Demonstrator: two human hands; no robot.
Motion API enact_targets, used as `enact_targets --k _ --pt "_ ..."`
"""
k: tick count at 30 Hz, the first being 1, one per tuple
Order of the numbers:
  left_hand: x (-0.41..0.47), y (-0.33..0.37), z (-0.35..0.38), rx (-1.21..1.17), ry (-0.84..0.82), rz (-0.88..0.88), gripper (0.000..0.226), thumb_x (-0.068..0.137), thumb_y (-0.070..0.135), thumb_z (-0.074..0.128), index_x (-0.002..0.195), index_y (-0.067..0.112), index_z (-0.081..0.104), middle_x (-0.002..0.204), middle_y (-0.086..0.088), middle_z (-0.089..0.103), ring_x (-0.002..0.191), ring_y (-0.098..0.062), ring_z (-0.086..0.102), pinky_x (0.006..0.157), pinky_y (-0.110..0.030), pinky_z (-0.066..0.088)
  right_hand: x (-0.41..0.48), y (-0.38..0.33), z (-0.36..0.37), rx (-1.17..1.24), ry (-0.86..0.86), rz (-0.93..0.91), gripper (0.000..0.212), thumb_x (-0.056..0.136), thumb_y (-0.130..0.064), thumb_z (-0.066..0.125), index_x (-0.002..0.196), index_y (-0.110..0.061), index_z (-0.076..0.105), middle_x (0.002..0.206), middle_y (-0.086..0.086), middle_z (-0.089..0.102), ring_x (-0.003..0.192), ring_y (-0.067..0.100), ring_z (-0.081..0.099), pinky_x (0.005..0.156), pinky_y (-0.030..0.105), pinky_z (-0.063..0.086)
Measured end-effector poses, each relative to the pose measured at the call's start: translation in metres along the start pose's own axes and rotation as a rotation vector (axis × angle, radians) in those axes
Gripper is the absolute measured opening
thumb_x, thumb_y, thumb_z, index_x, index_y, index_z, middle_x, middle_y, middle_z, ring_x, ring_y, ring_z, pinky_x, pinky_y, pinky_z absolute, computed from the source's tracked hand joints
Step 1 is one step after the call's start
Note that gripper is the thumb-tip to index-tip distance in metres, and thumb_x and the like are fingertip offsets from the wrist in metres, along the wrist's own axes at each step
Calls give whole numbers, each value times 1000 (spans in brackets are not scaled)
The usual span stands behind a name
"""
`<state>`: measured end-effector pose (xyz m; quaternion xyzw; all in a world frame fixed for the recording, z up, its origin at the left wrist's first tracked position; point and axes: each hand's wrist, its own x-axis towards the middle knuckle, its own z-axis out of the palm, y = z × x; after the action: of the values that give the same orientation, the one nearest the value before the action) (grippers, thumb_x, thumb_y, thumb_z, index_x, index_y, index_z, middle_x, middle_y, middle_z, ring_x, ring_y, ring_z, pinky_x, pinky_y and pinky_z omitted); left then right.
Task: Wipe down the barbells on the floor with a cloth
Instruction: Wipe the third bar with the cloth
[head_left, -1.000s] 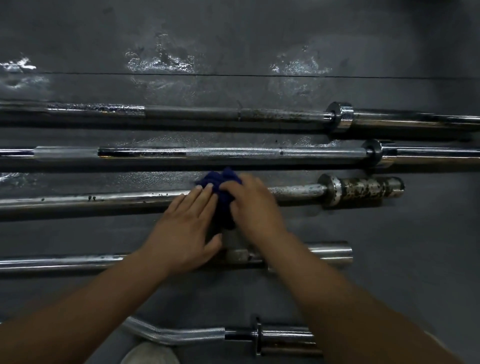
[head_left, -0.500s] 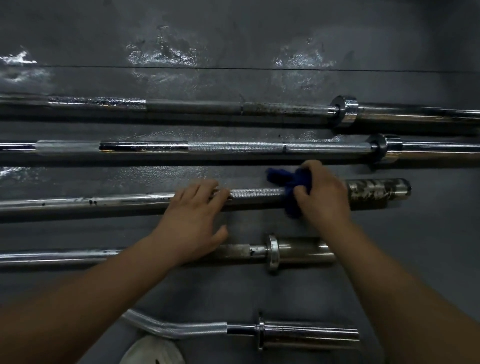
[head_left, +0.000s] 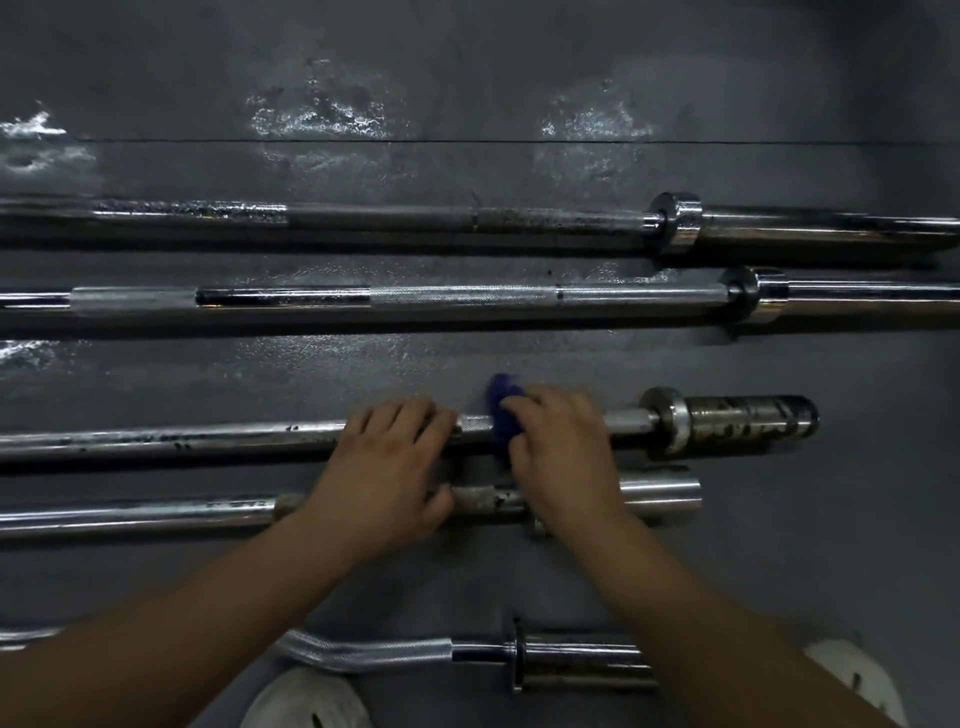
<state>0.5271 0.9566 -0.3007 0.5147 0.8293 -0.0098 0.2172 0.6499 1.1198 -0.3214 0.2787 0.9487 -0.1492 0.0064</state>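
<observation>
Right hand (head_left: 563, 452) with blue cloth (head_left: 503, 413) now back leftward along third barbell (head_left: 208, 439), close beside left hand (head_left: 387, 478); collar (head_left: 667, 418) exposed again. Right fingers curl round cloth, bunched on shaft. Left hand rests on same shaft, fingers straight, pressed together. Bar lies on dark rubber floor (head_left: 467, 78), long axis left-right, sleeve end pointing right. Shaft: round steel, pitted, dark spots; sleeve tarnished. Neighbouring bars parallel, chrome, knurled bands. Curl bar (head_left: 374, 657) nearest, bent shaft.

Dark grey rubber floor (head_left: 467, 78), crossed by one thin seam (head_left: 467, 141), with patches of glare from overhead light.
</observation>
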Motion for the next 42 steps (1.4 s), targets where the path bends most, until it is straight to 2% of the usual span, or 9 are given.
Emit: enact_targets --k 2,6,11,15,23,28,33,38,42 --pt "-2 -1 1 3 3 6 72 70 53 44 131 17 55 129 -8 57 110 -31 57 93 -45 46 6 16 -10 23 -26 -13 45 73 -17 53 115 -17 69 107 8 69 93 32 59 83 40 49" --pt "-5 -1 10 25 17 20 75 75 50 43 139 12 52 135 -13 55 119 -34 55 101 -47 43 0 44 -8 -19 171 461 41 80 -10 54 119 -11 68 108 16 67 94 37 58 84 41 45" --pt "-15 7 8 1 88 22 75 83 49 45 144 6 48 149 -15 46 133 -33 46 110 -50 35 -5 -11 -5 168 14 33 48 79 -4 53 124 -17 65 114 9 66 99 30 57 89 38 48" --pt "-23 14 13 -10 103 30 73 84 51 45 142 6 52 146 -13 52 130 -29 52 105 -46 43 -35 25 -12 192 135 374 47 84 3 58 126 -18 61 129 7 51 112 27 46 93 32 43" --pt "3 -1 16 57 94 -8 77 89 57 38 146 6 47 155 -15 39 142 -30 40 113 -48 34 14 43 -12 179 145 261 46 84 8 51 122 -14 66 118 8 58 110 29 46 93 28 36" --pt "0 -5 22 74 98 -25 82 87 59 39 150 7 40 161 -13 28 148 -29 29 117 -43 18 15 34 -5 151 299 483 42 81 5 54 119 -10 66 127 15 53 111 38 43 93 32 34" --pt "7 -6 21 94 88 -29 84 89 61 36 152 5 36 162 -15 25 149 -30 25 116 -44 15 39 7 -1 139 64 58 43 80 1 55 119 -12 67 117 11 59 105 33 49 91 34 40" --pt "13 -9 18 112 72 -24 89 86 63 35 154 6 30 163 -15 21 150 -30 21 118 -46 13 18 26 2 134 294 439 39 82 -1 59 119 -10 67 122 16 55 108 37 48 92 38 42" --pt "19 -12 12 93 85 -24 88 84 62 34 151 6 37 161 -15 28 148 -29 29 117 -47 18 40 -13 6 140 115 -15 40 80 -3 62 118 -11 67 117 14 58 105 34 52 92 38 45"
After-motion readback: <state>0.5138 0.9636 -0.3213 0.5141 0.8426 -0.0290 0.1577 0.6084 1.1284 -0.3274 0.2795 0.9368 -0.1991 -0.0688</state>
